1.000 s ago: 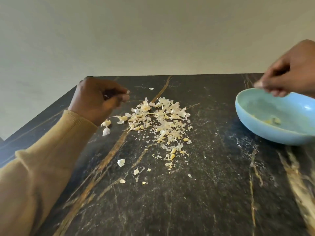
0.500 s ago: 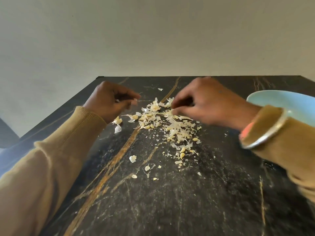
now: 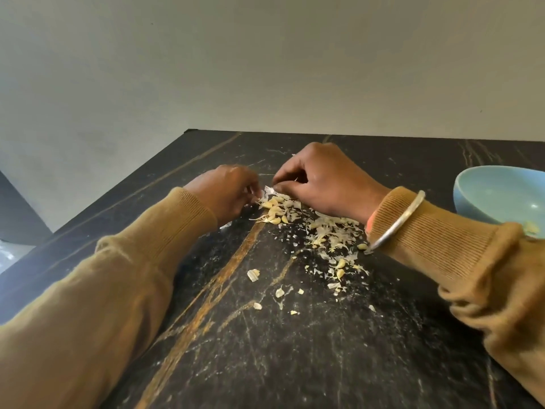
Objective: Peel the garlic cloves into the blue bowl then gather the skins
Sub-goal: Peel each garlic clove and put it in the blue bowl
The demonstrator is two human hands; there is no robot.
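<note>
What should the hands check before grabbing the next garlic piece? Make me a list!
1. Both hands at the skins pile: ok. The left hand and right hand meet at its far end.
2. Clove held in the fingers: cannot tell. Only a white skin scrap shows between the hands.
3. Blue bowl upright beside the right arm: ok.
4. Room in the bowl: ok. One pale piece shows inside.
5. Skins gathered: not ok. Stray bits lie apart from the pile, nearer the person.
</note>
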